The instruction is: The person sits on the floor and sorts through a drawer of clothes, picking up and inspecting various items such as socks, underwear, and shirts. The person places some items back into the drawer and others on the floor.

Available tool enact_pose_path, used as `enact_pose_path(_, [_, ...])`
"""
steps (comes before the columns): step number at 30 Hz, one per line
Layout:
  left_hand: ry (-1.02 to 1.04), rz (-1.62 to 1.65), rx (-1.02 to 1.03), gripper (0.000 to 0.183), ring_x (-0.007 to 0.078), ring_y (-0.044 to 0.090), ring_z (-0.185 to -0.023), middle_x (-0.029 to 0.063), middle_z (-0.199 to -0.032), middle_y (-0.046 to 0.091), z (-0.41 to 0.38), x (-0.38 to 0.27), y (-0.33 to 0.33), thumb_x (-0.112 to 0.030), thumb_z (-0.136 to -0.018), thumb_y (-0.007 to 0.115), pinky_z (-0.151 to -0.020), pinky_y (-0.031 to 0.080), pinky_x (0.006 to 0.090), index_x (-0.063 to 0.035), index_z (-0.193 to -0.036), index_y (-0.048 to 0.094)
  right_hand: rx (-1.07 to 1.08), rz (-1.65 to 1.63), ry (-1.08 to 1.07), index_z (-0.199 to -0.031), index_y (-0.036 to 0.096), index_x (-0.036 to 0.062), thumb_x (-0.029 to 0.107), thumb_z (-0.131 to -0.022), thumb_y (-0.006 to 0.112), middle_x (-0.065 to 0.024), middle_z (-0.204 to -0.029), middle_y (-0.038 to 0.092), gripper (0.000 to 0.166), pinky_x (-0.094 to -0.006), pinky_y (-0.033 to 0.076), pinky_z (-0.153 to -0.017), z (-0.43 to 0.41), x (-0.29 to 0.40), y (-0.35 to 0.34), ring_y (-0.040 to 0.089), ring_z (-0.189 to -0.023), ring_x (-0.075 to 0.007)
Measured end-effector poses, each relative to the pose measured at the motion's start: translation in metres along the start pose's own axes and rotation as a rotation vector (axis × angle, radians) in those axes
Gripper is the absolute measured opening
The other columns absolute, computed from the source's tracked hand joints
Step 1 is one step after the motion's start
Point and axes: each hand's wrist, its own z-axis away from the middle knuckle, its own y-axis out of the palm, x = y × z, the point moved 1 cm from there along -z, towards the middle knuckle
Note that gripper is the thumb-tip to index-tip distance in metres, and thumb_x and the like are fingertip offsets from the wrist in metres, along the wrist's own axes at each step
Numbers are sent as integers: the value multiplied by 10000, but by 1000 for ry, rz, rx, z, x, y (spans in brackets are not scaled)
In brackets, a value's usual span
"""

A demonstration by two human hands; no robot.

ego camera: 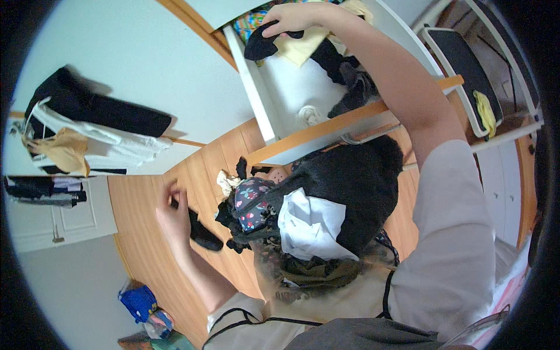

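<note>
My right hand reaches into an open white drawer and grips a small black cloth piece, perhaps a sock. Under it lie a pale yellow cloth, colourful patterned fabric and dark garments; a rolled white item sits near the drawer front. My left hand, blurred, is curled above the floor. Beside it appears a black sock-like piece; whether the fingers hold it is unclear. Before me are a black garment, a white cloth and a floral bra.
Clothes hang on the left wall, among them a black garment and a tan hat. A blue bag stands on the wooden floor. At right, a white-framed rack carries a yellow cloth.
</note>
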Motion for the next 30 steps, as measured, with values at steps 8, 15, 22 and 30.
enact_pose_path(8, [252,556,93,409,95,542,-810,30,-886,599,-90,-132,47,-202,-830,661,-711,428,241,-57,-1190,531,75,-453,-200,-838,592,50,365,-894,527,39,-584,499,326,-202,353,-541,25,92,-7,438,-540,-38])
enact_pose_path(15, [138,1203,186,229,55,521,-735,12,-866,577,-112,-145,72,-130,-902,543,-617,445,189,-50,-1117,533,-29,-524,-276,-859,650,48,320,-841,615,9,-661,573,275,-215,418,-590,26,71,-33,510,-620,-64])
enact_pose_path(22, [223,1496,152,280,88,548,-792,45,-977,585,-121,-156,92,-129,-919,504,-675,488,230,-60,-1190,487,-53,-883,-83,-1047,593,-2,229,-858,609,1,-799,597,299,-211,426,-585,16,40,-47,538,-684,-94])
enact_pose_path(30, [92,1468,210,155,67,559,-611,16,-753,600,-129,-150,116,-211,-922,529,-538,471,183,-61,-890,551,-4,-1153,-97,-1231,448,-30,113,-847,595,-75,-1071,558,435,-252,460,-829,38,67,-55,549,-956,-141])
